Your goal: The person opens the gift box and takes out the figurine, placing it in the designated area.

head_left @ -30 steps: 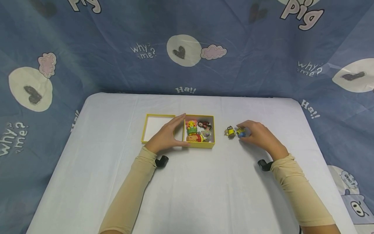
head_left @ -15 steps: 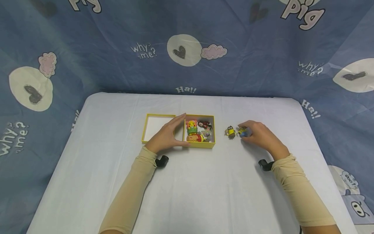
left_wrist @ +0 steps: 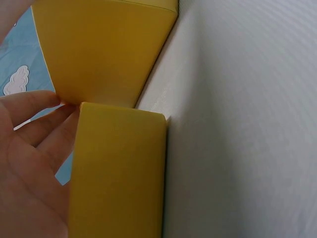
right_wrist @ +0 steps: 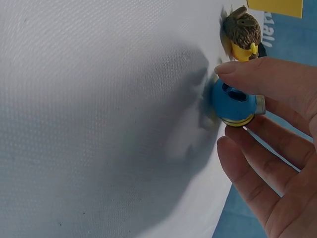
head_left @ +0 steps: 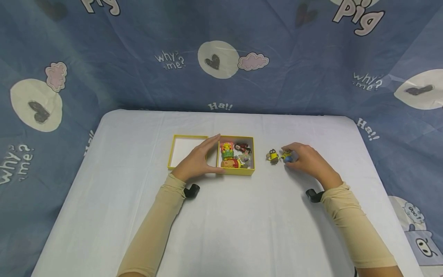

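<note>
Turning slightly within the last second, the blue figure [right_wrist: 230, 106] sits pinched in your right hand [head_left: 309, 161], just beside the yellow figure [head_left: 272, 156], outside the yellow box [head_left: 238, 172] your left hand [head_left: 196, 163] grips; though fingers half-hide it, its long axis seems crosswise, yellow end left, blue end towards your palm.

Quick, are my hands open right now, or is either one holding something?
Left hand: open, touching the box.
Right hand: closed, pinching the blue toy.
</note>
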`<state>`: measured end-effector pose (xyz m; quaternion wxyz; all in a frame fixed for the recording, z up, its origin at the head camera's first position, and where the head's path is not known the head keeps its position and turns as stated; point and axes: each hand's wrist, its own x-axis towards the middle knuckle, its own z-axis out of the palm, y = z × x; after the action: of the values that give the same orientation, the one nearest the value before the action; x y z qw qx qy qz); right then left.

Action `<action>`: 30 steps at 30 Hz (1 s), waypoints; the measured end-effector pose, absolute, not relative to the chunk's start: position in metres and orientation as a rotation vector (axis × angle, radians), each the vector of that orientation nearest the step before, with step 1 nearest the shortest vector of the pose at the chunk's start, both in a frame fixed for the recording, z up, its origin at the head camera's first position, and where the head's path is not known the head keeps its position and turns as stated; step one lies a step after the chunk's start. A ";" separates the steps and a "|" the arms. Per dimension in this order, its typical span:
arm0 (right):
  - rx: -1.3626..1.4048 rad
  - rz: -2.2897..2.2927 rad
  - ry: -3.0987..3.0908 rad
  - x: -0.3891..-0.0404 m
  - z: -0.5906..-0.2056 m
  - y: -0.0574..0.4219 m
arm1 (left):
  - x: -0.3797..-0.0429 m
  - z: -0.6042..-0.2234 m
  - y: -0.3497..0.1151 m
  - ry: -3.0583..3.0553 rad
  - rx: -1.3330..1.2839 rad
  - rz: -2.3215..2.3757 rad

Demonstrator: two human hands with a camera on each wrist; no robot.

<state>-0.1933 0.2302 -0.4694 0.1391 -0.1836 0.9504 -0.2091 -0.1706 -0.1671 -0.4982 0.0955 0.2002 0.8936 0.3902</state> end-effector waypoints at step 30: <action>-0.534 -0.620 2.781 -0.190 -0.453 0.234 | -0.171 -0.497 -0.167 2.649 0.618 1.145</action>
<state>-0.1903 0.2343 -0.4534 0.1211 -0.1828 0.9523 -0.2124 -0.1707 -0.1671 -0.4974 0.0949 0.2085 0.8936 0.3860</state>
